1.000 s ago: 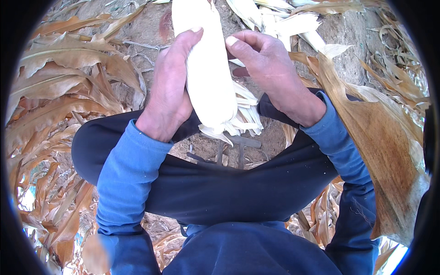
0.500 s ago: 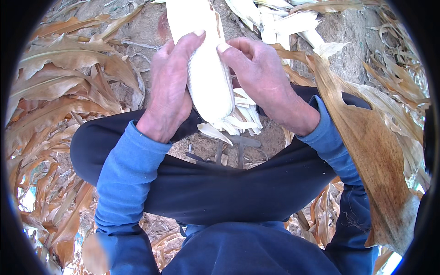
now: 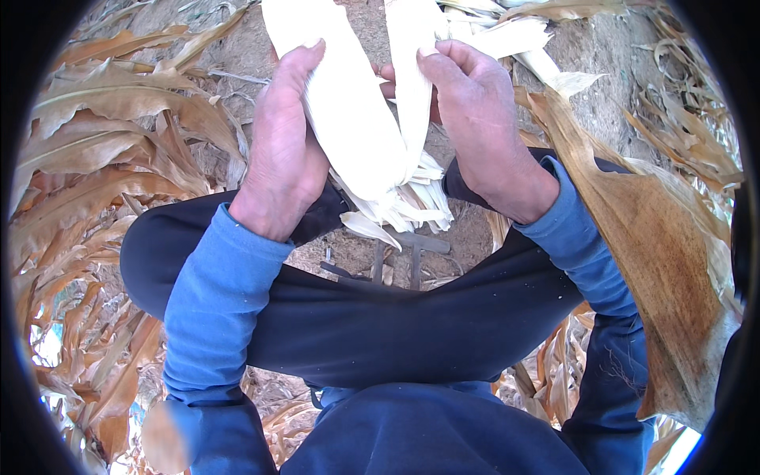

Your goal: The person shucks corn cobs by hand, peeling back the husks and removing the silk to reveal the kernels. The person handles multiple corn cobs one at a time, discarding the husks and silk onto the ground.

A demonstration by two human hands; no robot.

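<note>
An ear of corn (image 3: 348, 103) in pale, overexposed husk lies lengthwise between my hands, its top cut off by the upper edge of the view. My left hand (image 3: 281, 150) is closed along its left side, thumb on top and fingers hidden beneath. With thumb and fingers pinched, my right hand (image 3: 487, 127) grips a strip of husk (image 3: 412, 87) that stands away from the ear on the right and joins it at the base. Frayed husk ends (image 3: 419, 198) fan out at the ear's near end. Whether bare kernels show is lost in the glare.
Pale husks (image 3: 507, 39) lie on the soil at the far right. Dry brown leaves (image 3: 103, 150) are heaped on the left, and a large one (image 3: 633, 261) arches over my right forearm. Dark bars (image 3: 416, 265) lie on the ground between my crossed legs (image 3: 380, 324).
My right hand has moved right, drawing the husk strip away from the ear and opening a gap. My left hand has shifted slightly left with the ear.
</note>
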